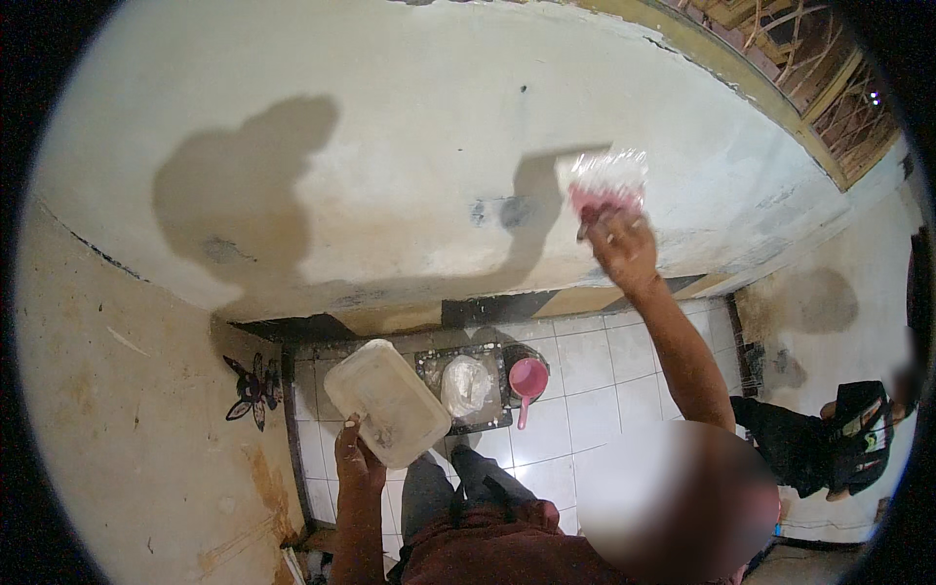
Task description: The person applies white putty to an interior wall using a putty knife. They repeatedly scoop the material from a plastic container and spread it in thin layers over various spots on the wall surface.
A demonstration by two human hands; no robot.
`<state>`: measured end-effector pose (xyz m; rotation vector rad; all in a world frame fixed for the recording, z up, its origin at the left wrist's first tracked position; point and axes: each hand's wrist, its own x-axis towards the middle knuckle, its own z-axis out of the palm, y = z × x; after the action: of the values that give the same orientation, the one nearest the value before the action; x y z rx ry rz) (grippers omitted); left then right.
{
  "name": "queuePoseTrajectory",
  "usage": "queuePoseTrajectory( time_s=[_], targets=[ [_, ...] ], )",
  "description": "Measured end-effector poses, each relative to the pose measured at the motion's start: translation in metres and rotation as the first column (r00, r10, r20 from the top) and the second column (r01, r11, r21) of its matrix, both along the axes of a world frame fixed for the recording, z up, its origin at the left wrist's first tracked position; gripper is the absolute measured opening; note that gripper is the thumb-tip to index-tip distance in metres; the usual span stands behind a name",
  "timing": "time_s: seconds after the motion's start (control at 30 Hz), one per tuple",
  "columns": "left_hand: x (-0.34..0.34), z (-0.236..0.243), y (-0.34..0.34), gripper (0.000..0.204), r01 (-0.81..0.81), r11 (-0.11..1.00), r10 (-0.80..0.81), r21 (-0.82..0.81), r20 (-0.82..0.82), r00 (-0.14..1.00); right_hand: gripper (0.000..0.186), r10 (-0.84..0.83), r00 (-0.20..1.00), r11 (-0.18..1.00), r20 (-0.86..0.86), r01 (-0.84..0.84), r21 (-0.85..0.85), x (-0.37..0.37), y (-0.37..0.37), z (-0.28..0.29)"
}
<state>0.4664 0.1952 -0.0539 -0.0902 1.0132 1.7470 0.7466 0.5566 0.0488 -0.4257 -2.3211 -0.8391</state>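
Observation:
My left hand [362, 456] grips the near-left end of a shallow, cream rectangular plastic tub [385, 385], held out low on the left. Raised at upper right, my right hand [621, 249] holds a wide scraper [603, 175] with a pale blade and pinkish handle against the off-white, patchy wall [409, 117]; the scraper is blurred. Right of the tub, a white lumpy bag or heap [466, 388] sits on a spattered dark board [492, 419], beside a pink dipper [527, 378] over a dark container.
A window grille [819, 78] is at top right. A dark butterfly-shaped object [253, 390] is on the left wall. Below lies white tiled floor [614, 361]. Dark clothing [853, 439] is at the right, partly blurred; whether someone wears it is unclear.

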Motion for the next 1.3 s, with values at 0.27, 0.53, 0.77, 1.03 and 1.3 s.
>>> queuePoseTrajectory(
  time_s=[0.27, 0.53, 0.77, 1.03, 1.3],
  targets=[
    [-0.008, -0.01, -0.002, 0.056, 0.004, 1.0, -0.004, 0.005, 0.008, 1.0, 0.016, -0.13, 0.839, 0.986, -0.529, 0.167, 0.023, -0.109, 0.036, 0.046],
    [-0.028, -0.044, -0.002, 0.048, 0.028, 0.999, -0.029, -0.026, -0.017, 0.999, 0.016, -0.091, 0.955, 0.969, -0.282, 0.021, -0.244, -0.116, -0.04, -0.093],
    [-0.034, -0.071, -0.004, 0.049, 0.011, 0.994, -0.014, -0.105, -0.027, 1.0, 0.017, -0.1, 0.881, 0.994, -0.462, 0.106, -0.012, -0.161, 0.009, 0.044],
    [-0.032, -0.081, -0.007, 0.048, 0.051, 0.998, -0.05, -0.028, 0.045, 0.998, 0.02, -0.197, 0.972, 0.917, -0.126, 0.137, -0.374, -0.118, -0.037, -0.119],
    [-0.034, -0.091, -0.014, 0.044, 0.023, 0.995, -0.022, -0.095, 0.017, 1.0, 0.025, -0.137, 0.901, 0.989, -0.412, 0.146, -0.009, -0.177, 0.026, 0.036]
  ],
)
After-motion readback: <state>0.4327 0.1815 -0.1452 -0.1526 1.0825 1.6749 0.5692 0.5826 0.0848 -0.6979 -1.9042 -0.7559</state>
